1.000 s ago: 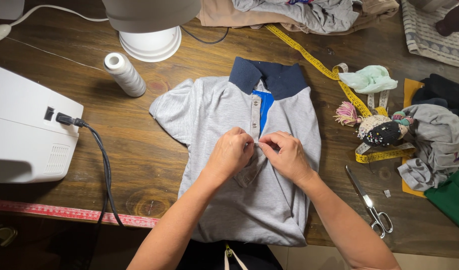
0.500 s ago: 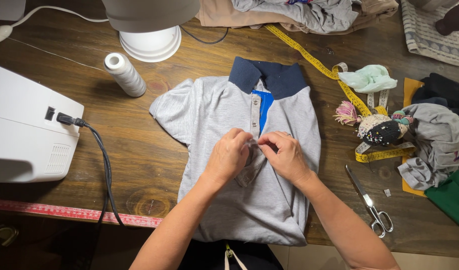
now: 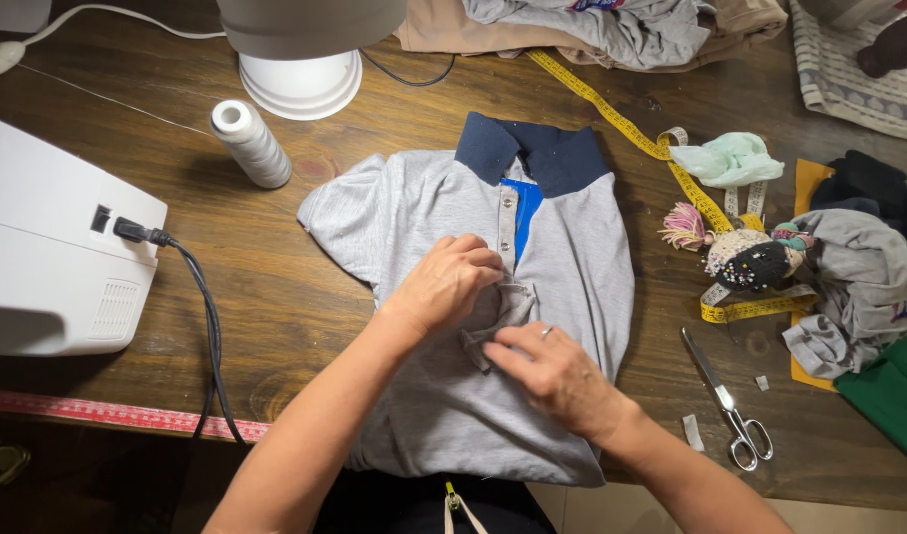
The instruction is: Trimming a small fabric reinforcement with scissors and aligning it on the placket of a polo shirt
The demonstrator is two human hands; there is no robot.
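Right now we see a wooden table [image 3: 275,297], white sewing machine [image 3: 48,257] at its left edge, and a grey polo shirt [image 3: 572,257] lying flat mid-table, navy collar away from us. Left hand [image 3: 443,287] pinches the placket [image 3: 508,297] fabric; right hand [image 3: 557,371] presses fingertips on the same fold, probably gripping it, hard to tell. Smaller: white thread spool [image 3: 251,143] upper left, scissors [image 3: 725,400] right of the shirt, pincushion [image 3: 750,259] above them.
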